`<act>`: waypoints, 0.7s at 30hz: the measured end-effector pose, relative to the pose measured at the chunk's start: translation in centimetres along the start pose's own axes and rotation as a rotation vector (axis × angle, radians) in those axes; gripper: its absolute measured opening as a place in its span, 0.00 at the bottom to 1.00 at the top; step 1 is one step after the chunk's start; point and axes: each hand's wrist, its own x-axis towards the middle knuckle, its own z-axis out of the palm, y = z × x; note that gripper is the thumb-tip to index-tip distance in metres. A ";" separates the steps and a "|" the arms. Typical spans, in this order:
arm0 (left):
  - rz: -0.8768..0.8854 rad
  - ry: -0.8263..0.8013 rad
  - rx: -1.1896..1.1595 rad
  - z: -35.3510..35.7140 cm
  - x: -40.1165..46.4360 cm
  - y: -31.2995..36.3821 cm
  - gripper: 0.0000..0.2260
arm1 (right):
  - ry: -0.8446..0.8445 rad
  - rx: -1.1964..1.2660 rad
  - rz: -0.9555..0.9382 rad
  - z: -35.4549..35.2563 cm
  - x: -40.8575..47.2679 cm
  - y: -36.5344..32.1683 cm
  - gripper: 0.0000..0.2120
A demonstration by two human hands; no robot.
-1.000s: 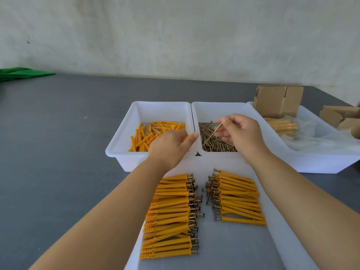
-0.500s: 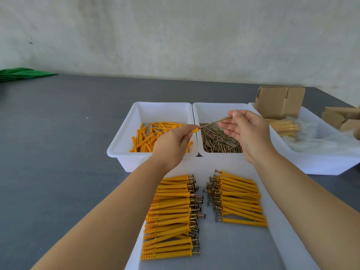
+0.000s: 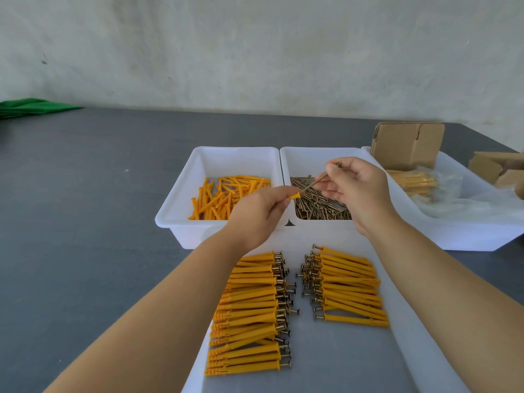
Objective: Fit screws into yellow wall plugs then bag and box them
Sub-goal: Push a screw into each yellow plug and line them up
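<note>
Above the two far bins, the left hand (image 3: 256, 214) gripped a yellow plug (image 3: 295, 196), only its end showing, while the right hand (image 3: 355, 191) pinched a screw (image 3: 314, 182) whose tip met the plug's mouth.

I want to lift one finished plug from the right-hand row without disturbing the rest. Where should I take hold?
Judging by its pose, take the nearest assembled plug, since its near side is open. Pinch the yellow body mid-length from above, across its width; it lies flat, with its screw head pointing left toward the gap.
</note>
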 end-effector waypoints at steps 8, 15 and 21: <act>-0.014 0.099 -0.053 0.3 0.1 0.2 0.09 | -0.211 -0.559 -0.350 1.3 -1.5 0.7 0.06; -0.117 0.303 -0.315 0.1 -0.1 0.7 0.10 | -0.287 -0.976 -0.565 2.1 -1.9 -0.3 0.10; -0.207 0.294 -0.437 -0.4 -0.4 0.6 0.10 | -0.429 -1.059 -0.500 2.4 -2.6 -0.6 0.08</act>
